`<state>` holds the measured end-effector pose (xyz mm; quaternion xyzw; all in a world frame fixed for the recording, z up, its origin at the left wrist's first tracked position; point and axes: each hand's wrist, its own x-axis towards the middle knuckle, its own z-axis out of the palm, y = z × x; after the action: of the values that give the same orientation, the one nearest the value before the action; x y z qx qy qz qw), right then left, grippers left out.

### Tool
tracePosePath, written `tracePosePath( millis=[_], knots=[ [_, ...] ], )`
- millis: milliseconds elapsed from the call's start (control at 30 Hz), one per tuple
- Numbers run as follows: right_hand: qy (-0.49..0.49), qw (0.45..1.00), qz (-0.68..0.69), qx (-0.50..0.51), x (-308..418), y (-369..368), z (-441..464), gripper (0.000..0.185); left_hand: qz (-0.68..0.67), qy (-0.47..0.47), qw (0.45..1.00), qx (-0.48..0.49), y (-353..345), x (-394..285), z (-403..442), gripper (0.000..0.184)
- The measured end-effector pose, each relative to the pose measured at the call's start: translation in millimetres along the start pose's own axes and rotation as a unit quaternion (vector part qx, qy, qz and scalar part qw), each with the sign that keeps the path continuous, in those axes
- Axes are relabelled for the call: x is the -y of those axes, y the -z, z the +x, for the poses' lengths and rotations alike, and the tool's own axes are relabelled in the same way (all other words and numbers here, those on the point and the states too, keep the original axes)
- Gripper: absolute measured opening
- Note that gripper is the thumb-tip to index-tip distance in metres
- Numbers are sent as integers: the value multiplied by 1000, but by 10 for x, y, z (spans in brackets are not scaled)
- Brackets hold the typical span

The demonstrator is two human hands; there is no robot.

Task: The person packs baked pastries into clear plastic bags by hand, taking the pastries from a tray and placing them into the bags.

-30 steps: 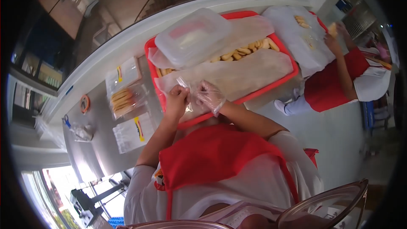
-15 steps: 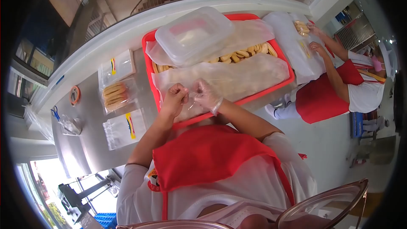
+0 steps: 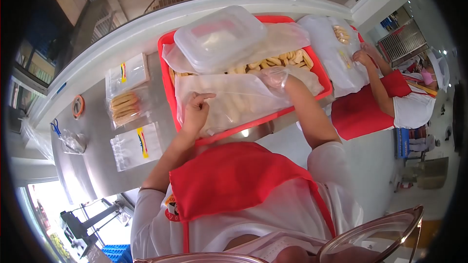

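My left hand is bare and hovers over the near left part of the red tray, its index finger stretched out to the right. Gloved in clear plastic, my right hand touches the near translucent sheet at its far edge, beside the row of pale finger-shaped pieces. Its fingertips are blurred by the glove and the sheet. A lidded clear plastic box rests on the far sheet at the back left of the tray.
Left of the tray lie a clear bag of long pieces, flat labelled bags, an orange tape roll and blue-handled scissors. At the right, a co-worker in a red apron reaches over a white-covered tray.
My hands have moved apart. My right hand has gone right and away from me to the sheet's edge; my left index finger has straightened. The co-worker's hands have shifted.
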<state>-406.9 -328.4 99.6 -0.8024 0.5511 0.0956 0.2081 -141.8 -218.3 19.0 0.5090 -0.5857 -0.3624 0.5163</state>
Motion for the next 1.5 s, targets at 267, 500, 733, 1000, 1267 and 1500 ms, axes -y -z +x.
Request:
tracePosePath(
  millis=[267,500,733,1000,1267,1500],
  knots=[
    [36,997,63,-23,-43,-322,-159,34,65,-92,993,23,-50,-83,8,37],
    [-31,999,0,-7,770,-280,-102,34,77,-77,994,-11,3,-80,6,18],
    [-26,998,-61,22,880,-233,-162,35,62,-72,995,-19,2,-56,15,15],
    [-27,996,-57,-61,752,-565,-3,33,49,-64,996,-39,-1,-16,13,15],
    [-109,920,285,-247,444,-326,-62,41,28,-25,998,-49,16,-21,9,13],
    [138,499,810,-275,105,225,-523,37,50,-27,996,-63,24,37,30,15]
  ],
)
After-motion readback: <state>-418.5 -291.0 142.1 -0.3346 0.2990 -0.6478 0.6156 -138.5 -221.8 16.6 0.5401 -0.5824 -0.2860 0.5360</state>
